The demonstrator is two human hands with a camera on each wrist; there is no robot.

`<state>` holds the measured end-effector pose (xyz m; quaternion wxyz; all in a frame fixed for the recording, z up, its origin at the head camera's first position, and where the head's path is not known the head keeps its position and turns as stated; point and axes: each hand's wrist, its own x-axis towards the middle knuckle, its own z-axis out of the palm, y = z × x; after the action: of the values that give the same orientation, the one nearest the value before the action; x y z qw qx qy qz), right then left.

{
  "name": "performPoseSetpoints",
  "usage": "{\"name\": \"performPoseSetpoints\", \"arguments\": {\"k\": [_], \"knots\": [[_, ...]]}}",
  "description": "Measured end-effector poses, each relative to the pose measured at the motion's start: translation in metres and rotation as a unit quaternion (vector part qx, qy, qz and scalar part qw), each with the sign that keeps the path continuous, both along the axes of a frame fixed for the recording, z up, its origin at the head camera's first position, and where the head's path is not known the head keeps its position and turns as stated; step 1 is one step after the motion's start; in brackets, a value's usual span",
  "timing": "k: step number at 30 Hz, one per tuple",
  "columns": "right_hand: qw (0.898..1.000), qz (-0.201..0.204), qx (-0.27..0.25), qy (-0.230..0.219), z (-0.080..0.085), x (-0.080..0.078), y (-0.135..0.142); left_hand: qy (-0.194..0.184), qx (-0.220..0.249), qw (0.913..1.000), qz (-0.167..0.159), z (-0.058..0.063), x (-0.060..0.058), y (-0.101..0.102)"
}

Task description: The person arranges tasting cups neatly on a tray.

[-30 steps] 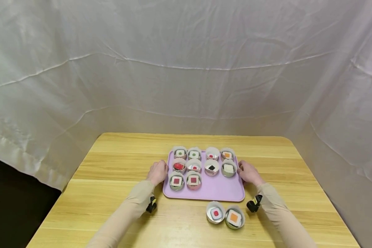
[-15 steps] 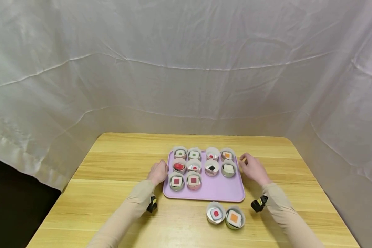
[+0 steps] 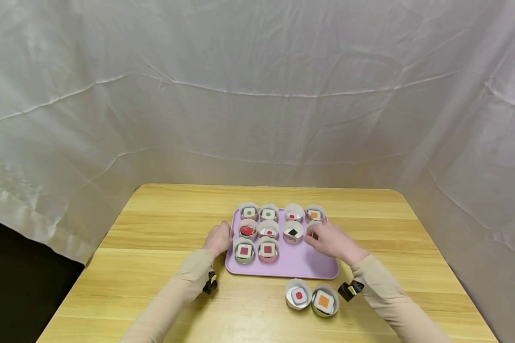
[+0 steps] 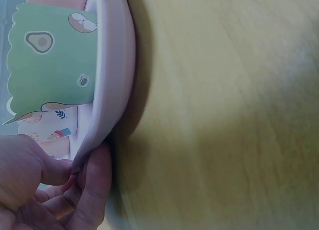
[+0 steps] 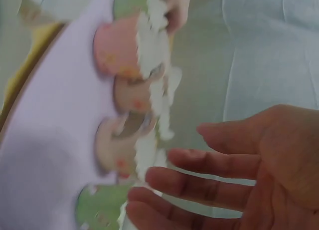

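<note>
A lilac tray (image 3: 313, 264) bears several decorated paper cups, each with a small piece like a sushi roll inside. My left hand (image 3: 219, 238) grips the tray's left rim; in the left wrist view the thumb and fingers (image 4: 94, 190) pinch that edge beside a green cup (image 4: 55, 55). Over the tray's right side, my right hand (image 3: 332, 242) mostly hides one cup in the middle row. In the right wrist view its fingers are spread and relaxed, close to a green cup (image 5: 99, 207), with nothing held. To its left is the cup with a black diamond (image 3: 293, 232).
Two more cups stand on the wooden table (image 3: 163, 305) in front of the tray: one with a red-centred piece (image 3: 299, 295), one with an orange-centred piece (image 3: 324, 301). A pale curtain (image 3: 257, 119) hangs behind and beside the table.
My right hand has let go of the tray's right rim, lifted away, and moved left over the cups. The left hand stays on the left rim; tray and cups look unmoved.
</note>
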<state>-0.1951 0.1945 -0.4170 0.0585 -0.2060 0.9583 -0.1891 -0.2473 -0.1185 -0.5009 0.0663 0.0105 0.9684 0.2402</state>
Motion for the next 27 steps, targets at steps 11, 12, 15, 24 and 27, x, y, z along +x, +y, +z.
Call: {"name": "performPoseSetpoints", "arguments": {"k": [11, 12, 15, 24, 27], "knots": [[0.993, 0.102, 0.025, -0.046, 0.011, 0.026, -0.036, -0.006, 0.003, 1.0000, 0.001, 0.000, 0.000, 0.001], [0.992, 0.114, 0.028, -0.046, 0.011, 0.028, -0.038, -0.005, 0.002, 1.0000, 0.001, 0.000, 0.000, 0.001], [0.988, 0.135, 0.039, -0.059, 0.010, 0.032, -0.044, -0.002, 0.001, 1.0000, 0.000, 0.000, 0.001, 0.000], [0.976, 0.124, 0.117, -0.136, 0.003, 0.045, -0.057, 0.006, -0.006, 0.9999, -0.010, 0.000, 0.001, 0.001], [0.971, 0.128, 0.141, -0.147, 0.001, 0.047, -0.060, 0.008, -0.003, 0.9999, -0.010, 0.000, 0.002, 0.001]]}}
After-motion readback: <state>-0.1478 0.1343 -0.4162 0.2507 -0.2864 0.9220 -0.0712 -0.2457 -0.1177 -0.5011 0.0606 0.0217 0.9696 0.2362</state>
